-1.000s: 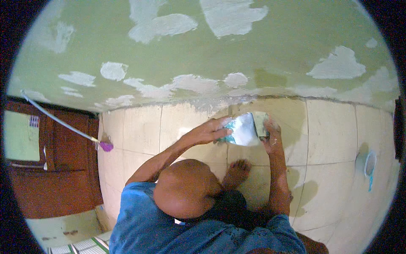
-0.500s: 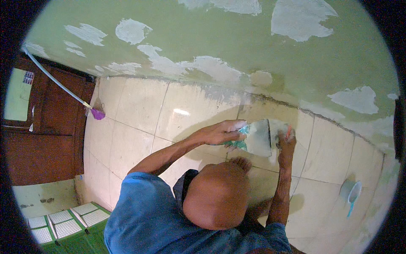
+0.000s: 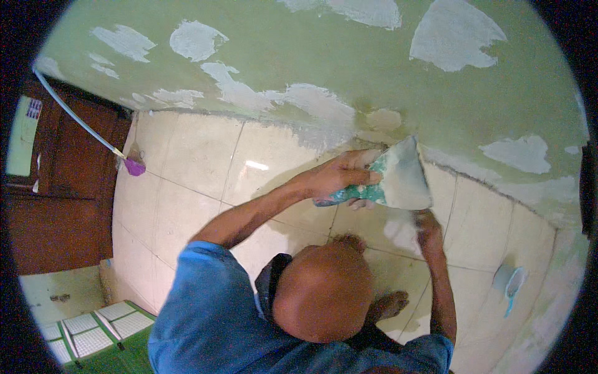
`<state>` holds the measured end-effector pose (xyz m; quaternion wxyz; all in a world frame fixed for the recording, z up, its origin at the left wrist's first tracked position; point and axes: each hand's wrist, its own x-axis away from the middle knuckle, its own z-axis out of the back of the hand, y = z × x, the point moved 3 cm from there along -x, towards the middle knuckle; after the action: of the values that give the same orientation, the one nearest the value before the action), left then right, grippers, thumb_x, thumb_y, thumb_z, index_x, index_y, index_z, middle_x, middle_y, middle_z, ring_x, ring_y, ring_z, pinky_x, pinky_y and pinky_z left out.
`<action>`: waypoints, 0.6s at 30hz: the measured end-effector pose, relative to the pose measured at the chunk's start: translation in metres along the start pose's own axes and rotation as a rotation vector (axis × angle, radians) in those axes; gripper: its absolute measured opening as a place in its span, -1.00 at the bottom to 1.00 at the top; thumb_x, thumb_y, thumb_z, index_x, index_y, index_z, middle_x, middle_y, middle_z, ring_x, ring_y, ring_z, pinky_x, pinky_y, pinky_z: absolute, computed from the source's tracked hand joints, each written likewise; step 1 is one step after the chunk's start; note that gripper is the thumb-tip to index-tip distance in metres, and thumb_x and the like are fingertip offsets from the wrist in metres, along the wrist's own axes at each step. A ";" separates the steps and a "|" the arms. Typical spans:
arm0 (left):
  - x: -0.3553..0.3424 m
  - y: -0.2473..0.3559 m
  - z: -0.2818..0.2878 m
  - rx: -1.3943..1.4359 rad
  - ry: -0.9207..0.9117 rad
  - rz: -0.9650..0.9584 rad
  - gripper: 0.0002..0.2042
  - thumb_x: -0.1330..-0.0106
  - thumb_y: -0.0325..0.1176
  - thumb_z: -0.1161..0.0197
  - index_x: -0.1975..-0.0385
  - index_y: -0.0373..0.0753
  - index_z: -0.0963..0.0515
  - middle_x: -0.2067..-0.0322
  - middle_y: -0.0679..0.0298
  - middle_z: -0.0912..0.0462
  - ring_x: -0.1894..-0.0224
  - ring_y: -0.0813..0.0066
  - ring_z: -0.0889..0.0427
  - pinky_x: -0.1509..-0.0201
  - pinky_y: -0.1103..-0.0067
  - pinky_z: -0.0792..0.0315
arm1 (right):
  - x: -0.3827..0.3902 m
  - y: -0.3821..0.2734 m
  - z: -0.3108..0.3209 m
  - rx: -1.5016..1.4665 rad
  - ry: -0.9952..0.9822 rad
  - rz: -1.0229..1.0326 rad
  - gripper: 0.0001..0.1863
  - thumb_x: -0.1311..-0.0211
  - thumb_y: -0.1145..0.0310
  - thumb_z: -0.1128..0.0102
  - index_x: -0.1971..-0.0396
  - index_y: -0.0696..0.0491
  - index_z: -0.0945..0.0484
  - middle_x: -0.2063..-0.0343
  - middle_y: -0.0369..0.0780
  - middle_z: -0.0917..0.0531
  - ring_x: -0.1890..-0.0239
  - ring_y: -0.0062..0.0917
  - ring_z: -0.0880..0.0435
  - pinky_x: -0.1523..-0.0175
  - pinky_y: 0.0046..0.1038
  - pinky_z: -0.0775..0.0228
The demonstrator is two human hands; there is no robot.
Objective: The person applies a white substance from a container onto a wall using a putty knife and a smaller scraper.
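My left hand (image 3: 349, 174) grips a wide putty knife with a green handle (image 3: 336, 198), its pale, coated blade (image 3: 405, 174) raised in front of the lower wall. Just below and to the right, my right hand (image 3: 428, 224) is closed on a second scraper (image 3: 402, 227), whose pale blade is blurred and partly behind the first. The green wall (image 3: 448, 100) has several white patches of filler and a rough grey strip along its foot. A bare foot (image 3: 389, 303) rests on the tiles below.
Cream floor tiles (image 3: 168, 199) surround me. A small pale blue container (image 3: 507, 280) with a turquoise handle sticking out stands at right. At left are a purple-headed long-handled tool (image 3: 134, 166) leaning on the wall, dark wooden furniture (image 3: 65, 230) and a green-framed rack (image 3: 112, 346) below.
My left hand has moved up and right, raising its knife toward the wall. My right hand has shifted a little down and right, its scraper now partly behind the left knife.
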<state>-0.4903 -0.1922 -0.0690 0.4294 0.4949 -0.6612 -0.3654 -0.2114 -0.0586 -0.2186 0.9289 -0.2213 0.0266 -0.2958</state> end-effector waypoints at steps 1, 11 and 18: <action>-0.009 -0.010 0.000 -0.103 0.021 0.010 -0.70 -0.32 -0.25 -0.11 0.03 -0.24 -0.37 0.50 0.29 -0.56 0.58 0.60 -0.50 0.57 0.65 -0.39 | 0.012 0.034 0.014 -0.027 0.088 -0.177 -0.70 -0.27 0.41 0.10 0.03 0.10 -0.43 0.25 -0.02 -0.61 0.09 -0.24 -0.58 -0.03 -0.28 -0.42; -0.040 -0.122 -0.034 -0.194 0.102 0.039 -0.70 -0.29 -0.26 -0.17 0.07 -0.25 -0.38 0.38 0.31 -0.59 0.44 0.60 -0.55 0.39 0.64 -0.46 | 0.195 0.152 0.207 -0.591 0.338 -0.878 -0.52 -0.23 0.20 -0.18 -0.07 0.09 -0.32 0.35 -0.35 -0.49 0.37 -0.64 -0.46 0.31 -0.50 -0.39; -0.034 -0.155 -0.046 -0.218 0.060 0.006 -0.73 -0.31 -0.22 -0.16 0.11 -0.23 -0.44 0.37 0.34 -0.62 0.39 0.57 -0.58 0.28 0.59 -0.47 | 0.344 0.321 0.106 -1.785 0.880 -1.074 -0.50 -0.22 0.32 -0.11 -0.19 -0.06 -0.32 -0.21 -0.11 -0.21 -0.16 -0.25 -0.29 -0.12 -0.11 -0.33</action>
<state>-0.3897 -0.1996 -0.2000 0.5012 0.4540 -0.6060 -0.4189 0.2637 0.0237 -0.2320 0.1016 -0.6649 0.4543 -0.5841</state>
